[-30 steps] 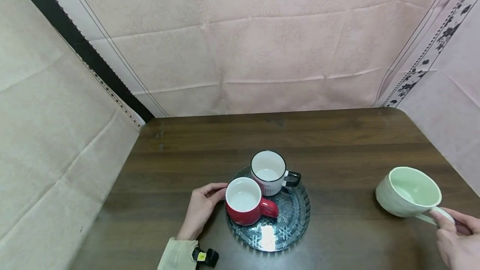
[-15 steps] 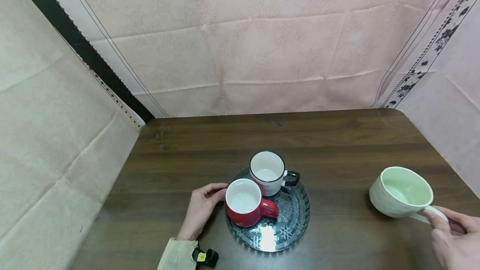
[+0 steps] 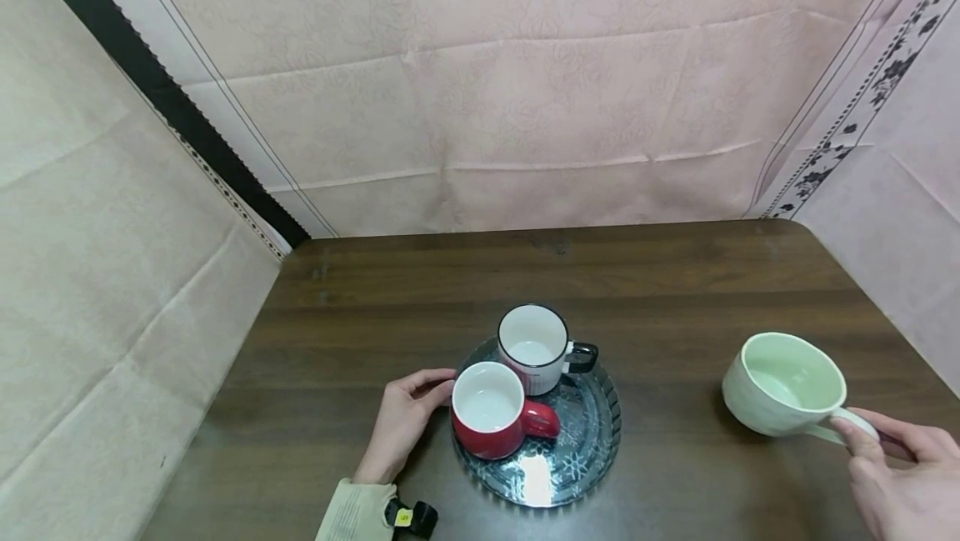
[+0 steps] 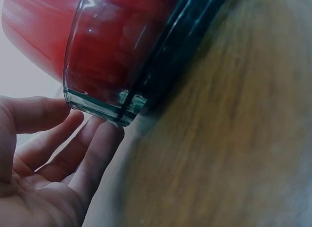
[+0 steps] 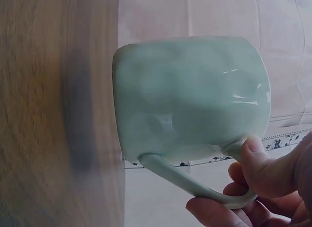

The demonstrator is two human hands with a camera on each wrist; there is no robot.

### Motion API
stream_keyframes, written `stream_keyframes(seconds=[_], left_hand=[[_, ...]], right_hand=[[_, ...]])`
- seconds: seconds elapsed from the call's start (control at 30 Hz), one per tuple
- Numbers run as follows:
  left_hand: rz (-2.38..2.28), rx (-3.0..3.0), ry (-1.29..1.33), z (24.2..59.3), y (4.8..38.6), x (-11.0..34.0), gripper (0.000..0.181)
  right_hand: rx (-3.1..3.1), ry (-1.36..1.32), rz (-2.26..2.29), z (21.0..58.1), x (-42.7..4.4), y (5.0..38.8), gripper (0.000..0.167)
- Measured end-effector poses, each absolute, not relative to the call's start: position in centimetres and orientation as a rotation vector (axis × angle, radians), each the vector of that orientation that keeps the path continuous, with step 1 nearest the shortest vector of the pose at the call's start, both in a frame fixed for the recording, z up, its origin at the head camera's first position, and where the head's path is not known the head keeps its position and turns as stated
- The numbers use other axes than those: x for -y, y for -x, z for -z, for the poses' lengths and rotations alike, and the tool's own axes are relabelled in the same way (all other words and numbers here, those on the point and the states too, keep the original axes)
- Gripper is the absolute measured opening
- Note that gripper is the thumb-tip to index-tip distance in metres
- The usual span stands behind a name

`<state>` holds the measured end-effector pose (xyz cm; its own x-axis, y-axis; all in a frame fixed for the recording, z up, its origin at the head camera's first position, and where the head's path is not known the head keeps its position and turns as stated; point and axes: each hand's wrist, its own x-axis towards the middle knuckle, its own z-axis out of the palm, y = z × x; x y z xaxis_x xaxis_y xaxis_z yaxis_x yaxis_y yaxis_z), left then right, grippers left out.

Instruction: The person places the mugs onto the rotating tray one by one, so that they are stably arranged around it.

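Observation:
My right hand (image 3: 896, 462) grips the handle of a pale green mug (image 3: 783, 383) at the table's right side. The right wrist view shows this mug (image 5: 190, 100) held upright, its base off the wood. At centre lies a round glass tray (image 3: 581, 441) with a scalloped rim and snowflake patterns. My left hand (image 3: 401, 420) pinches the tray's left edge; in the left wrist view, thumb and fingers meet at the glass rim (image 4: 92, 107). On the tray stand a red mug (image 3: 487, 428), closest to that hand, and a white mug (image 3: 534, 358) with black rim and handle behind it.
The dark wooden table (image 3: 360, 291) ends at a straight back edge. Pale patterned cloth (image 3: 525, 107) hangs behind it and along both sides. A black device (image 3: 416, 518) is strapped at my left wrist.
My right hand has carried the green mug leftward, closer to the tray. The left hand stays at the tray's edge, and the tray and its two mugs have hardly shifted.

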<state>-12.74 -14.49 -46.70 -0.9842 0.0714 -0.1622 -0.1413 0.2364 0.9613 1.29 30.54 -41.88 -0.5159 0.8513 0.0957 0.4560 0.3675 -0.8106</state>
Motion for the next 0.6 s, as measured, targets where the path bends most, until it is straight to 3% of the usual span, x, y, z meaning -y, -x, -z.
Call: stream_keyframes(seconds=[0.6], left_hand=[[-1.820, -2.325, 0.062, 46.5, 12.7, 14.4, 0.027]], right_hand=[[2.020, 0.895, -1.026, 41.0, -28.6, -1.1, 0.018]])
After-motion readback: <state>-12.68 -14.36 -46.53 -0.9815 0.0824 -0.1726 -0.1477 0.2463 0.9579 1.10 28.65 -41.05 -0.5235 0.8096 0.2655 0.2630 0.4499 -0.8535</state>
